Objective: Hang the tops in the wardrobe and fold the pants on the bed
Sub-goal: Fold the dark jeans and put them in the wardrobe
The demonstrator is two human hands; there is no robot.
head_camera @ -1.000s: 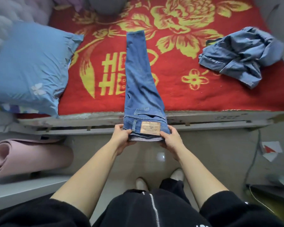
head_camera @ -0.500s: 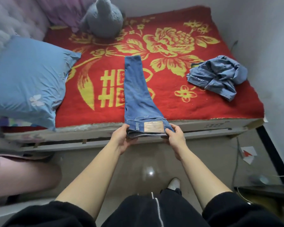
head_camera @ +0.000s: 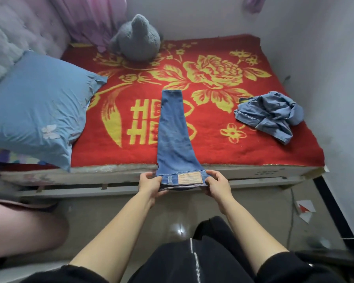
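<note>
A pair of blue jeans [head_camera: 173, 129] lies lengthwise on the red and yellow blanket of the bed [head_camera: 213, 139], legs folded together and pointing away from me. Its waistband with a tan label hangs over the bed's front edge. My left hand [head_camera: 150, 183] grips the waistband's left end and my right hand [head_camera: 218, 183] grips its right end. A crumpled light-blue denim garment [head_camera: 271, 116] sits on the blanket at the right.
A blue pillow [head_camera: 37, 107] covers the bed's left side. A grey plush toy [head_camera: 137, 39] sits at the back by a pink curtain. A pink rolled mat [head_camera: 23, 229] lies on the floor at left. A wall bounds the bed on the right.
My view has risen, showing more of the bed. The hands keep their grip on the waistband, which has moved up closer to the bed's edge.
</note>
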